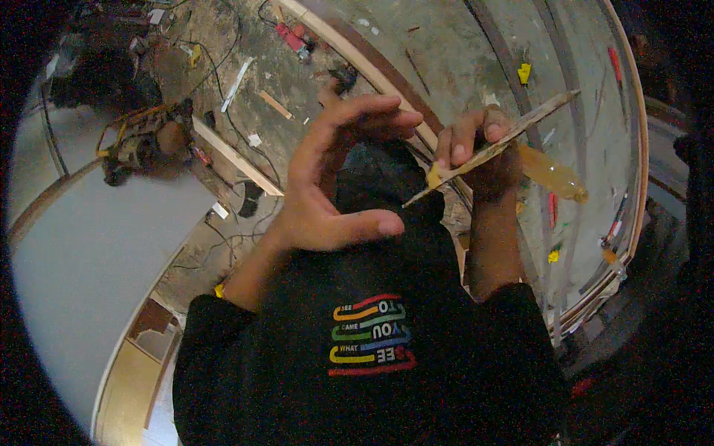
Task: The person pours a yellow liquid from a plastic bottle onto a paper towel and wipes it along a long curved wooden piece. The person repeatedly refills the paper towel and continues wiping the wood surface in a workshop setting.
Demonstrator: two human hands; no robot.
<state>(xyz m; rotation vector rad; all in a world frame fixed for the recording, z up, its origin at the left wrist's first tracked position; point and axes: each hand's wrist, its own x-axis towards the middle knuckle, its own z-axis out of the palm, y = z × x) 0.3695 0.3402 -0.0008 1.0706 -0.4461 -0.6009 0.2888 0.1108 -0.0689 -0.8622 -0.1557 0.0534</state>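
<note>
My left hand (pixel 320 175) is raised in front of the black shirt, empty, its fingers curved and the thumb held well apart from them. On the right, my right hand (pixel 476 141) has its fingers closed on a thin, pale wooden strip (pixel 532 119), which slants from lower left to upper right. A yellow patch (pixel 434 176) shows at the strip's lower part. From behind that hand juts a translucent amber bottle-like thing (pixel 554 176); I cannot tell whether the hand also grips it.
Beyond the hands runs a long wooden edge strip (pixel 335 41) beside a grey surface. Yellow pieces (pixel 524 73) and a red tool (pixel 615 64) lie on the right. Dark cables, wood offcuts (pixel 275 105) and a red tool (pixel 290 37) litter the floor. A pale panel (pixel 97 253) fills the left.
</note>
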